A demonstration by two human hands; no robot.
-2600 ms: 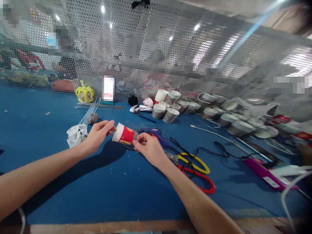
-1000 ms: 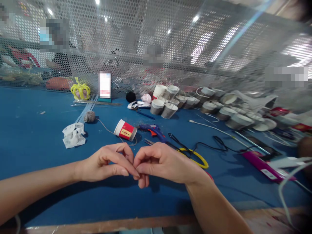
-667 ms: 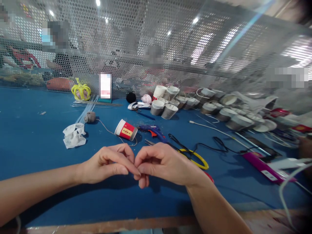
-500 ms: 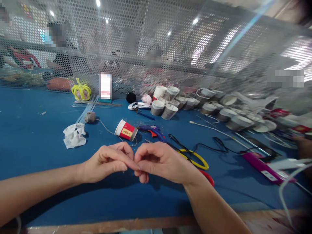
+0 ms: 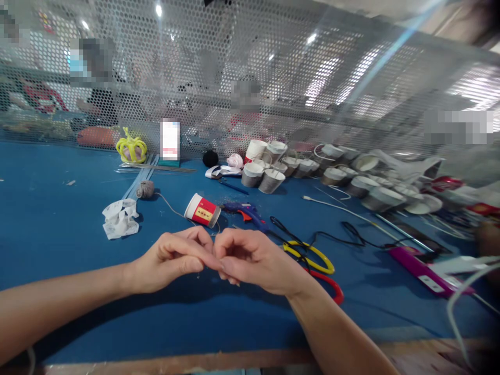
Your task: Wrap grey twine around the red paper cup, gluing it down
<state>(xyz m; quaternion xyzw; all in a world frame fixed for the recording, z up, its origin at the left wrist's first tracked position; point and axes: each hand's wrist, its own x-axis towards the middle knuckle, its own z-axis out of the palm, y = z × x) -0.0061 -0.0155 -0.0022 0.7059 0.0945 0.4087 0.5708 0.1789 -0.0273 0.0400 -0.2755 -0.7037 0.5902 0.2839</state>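
Two hands meet at the centre of the frame, the left hand (image 5: 177,258) and the right hand (image 5: 255,260), fingers bent and fingertips touching; whether either pinch is closed on something small I cannot tell. Just beyond them, one red-and-white paper cup (image 5: 202,210) lies on its side on the blue tabletop (image 5: 156,323), mouth toward the left. A strand runs from one ball of grey yarn (image 5: 145,189), left of centre, to the cup. Close around the hands are one blue glue gun (image 5: 247,213), right of the cup, and one pair of scissors with two loops, a yellow handle (image 5: 327,260) and a red handle (image 5: 336,287), a black cord crossing them; the right hand hides their blades. One crumpled white paper (image 5: 120,217) sits at left, and a purple power strip (image 5: 427,273) at lower right. Toward the back stand one phone (image 5: 170,140), one black ball (image 5: 210,158) and one pink ball (image 5: 235,160). Two grey-wrapped cups (image 5: 262,178) front a cluster in the upper middle; the rest overlap too much to count. In the earliest frame both hands were at the paper cup; now it lies apart from them.
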